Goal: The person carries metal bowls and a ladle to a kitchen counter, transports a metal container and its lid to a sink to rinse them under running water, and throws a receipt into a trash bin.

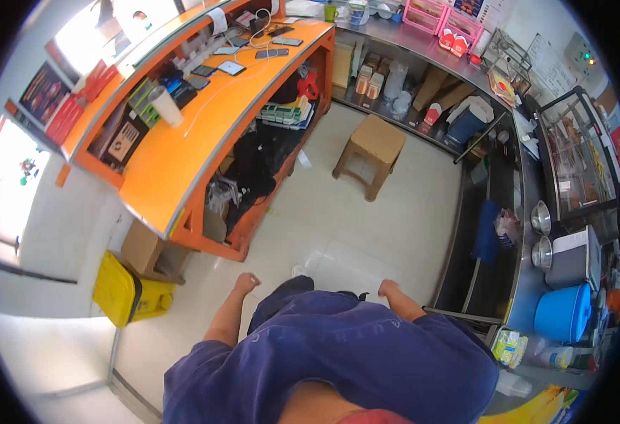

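Note:
My left hand (247, 282) hangs beside my body over the pale floor, its fingers curled, near the lower end of the orange counter (214, 120). On the other side my right hand (389, 287) hangs with curled fingers near the steel counter. Whether either hand holds something small is hidden by the curled fingers. Farther ahead a brown stool (375, 141) stands upright on the floor. Several phones and a white cup (165, 106) are on the orange counter.
At the left stands a yellow bin (132, 290) beside a brown stool (151, 251). A steel counter along the right carries a blue bucket (562, 314), metal bowls (541, 253) and a glass display case (578, 155). Boxes and bags fill the shelves below.

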A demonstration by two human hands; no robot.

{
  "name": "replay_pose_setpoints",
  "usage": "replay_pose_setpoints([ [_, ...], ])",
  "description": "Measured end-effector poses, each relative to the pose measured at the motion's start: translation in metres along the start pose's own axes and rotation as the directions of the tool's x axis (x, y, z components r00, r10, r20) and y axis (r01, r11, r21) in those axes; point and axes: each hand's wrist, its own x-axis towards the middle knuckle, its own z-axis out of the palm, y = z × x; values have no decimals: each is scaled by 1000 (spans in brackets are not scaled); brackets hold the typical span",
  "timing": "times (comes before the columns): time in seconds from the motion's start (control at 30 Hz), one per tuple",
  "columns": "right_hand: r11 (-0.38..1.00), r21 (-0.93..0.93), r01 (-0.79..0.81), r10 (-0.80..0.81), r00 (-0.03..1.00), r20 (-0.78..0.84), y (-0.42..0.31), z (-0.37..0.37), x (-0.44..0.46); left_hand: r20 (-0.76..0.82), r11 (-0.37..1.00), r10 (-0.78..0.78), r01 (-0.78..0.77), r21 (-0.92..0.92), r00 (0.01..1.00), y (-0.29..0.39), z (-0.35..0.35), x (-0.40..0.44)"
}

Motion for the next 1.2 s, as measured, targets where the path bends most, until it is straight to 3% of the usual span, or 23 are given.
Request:
replay_pose_setpoints([
  [0.03, 972, 234, -35, 85, 975, -206, -8, -26, 7, -78, 999, 44, -46, -21, 996, 12, -28, 30],
  [0.07, 926, 374, 42, 94, 937, -336, -18, -54, 14, -155, 995, 89, -96, -39, 984, 26, -56, 64],
  [0.17, 757, 595, 271, 157, 808, -568, -45, -117, 41, -224, 974, 223, -225, 19, 949, 104, -152, 136],
  [0.2, 692, 640, 334, 123, 819, -560, -54, -129, 51, -276, 965, 257, -262, 20, 926, 128, -178, 162],
  [0.23, 617, 680, 396, 90, 823, -561, -63, -142, 63, -389, 912, 378, -410, 2, 840, 141, -197, 195],
  [0.33, 672, 531, 515, -75, 761, -644, -86, -167, 107, -536, 811, 492, -585, -3, 686, 218, -270, 272],
  [0.37, 640, 613, 464, -75, 831, -551, -92, -178, 114, -575, 792, 499, -611, -2, 648, 238, -289, 296],
  [0.43, 572, 747, 338, -94, 932, -349, -104, -220, 137, -607, 809, 484, -586, 37, 630, 262, -321, 358],
  [0.53, 657, 683, 320, -110, 937, -332, -118, -280, 205, -581, 790, 593, -543, 286, 557, 298, -367, 430],
  [0.6, 762, 536, 362, -190, 917, -350, -131, -330, 247, -524, 724, 684, -558, 406, 507, 317, -397, 490],
  [0.63, 803, 456, 384, -231, 906, -356, -137, -365, 264, -466, 713, 701, -561, 422, 541, 331, -412, 518],
  [0.77, 921, 289, 260, -245, 966, -88, -180, -465, 343, -200, 708, 675, -546, 448, 711, 365, -431, 597],
  [0.8, 913, 224, 341, -333, 940, -72, -191, -482, 363, -146, 714, 649, -532, 455, 747, 371, -432, 613],
  [0.9, 917, 100, 386, -393, 918, 60, -240, -513, 437, -47, 748, 558, -478, 461, 828, 359, -427, 637],
  [1.0, 875, -33, 483, -481, 875, 53, -282, -515, 511, -75, 772, 481, -382, 509, 873, 343, -417, 654],
  [1.13, 854, -87, 513, -509, 858, 65, -334, -511, 611, -24, 738, 480, -390, 551, 877, 320, -419, 658],
  [1.2, 847, -162, 507, -521, 852, -59, -352, -487, 665, 3, 741, 468, -394, 544, 884, 313, -415, 667],
])
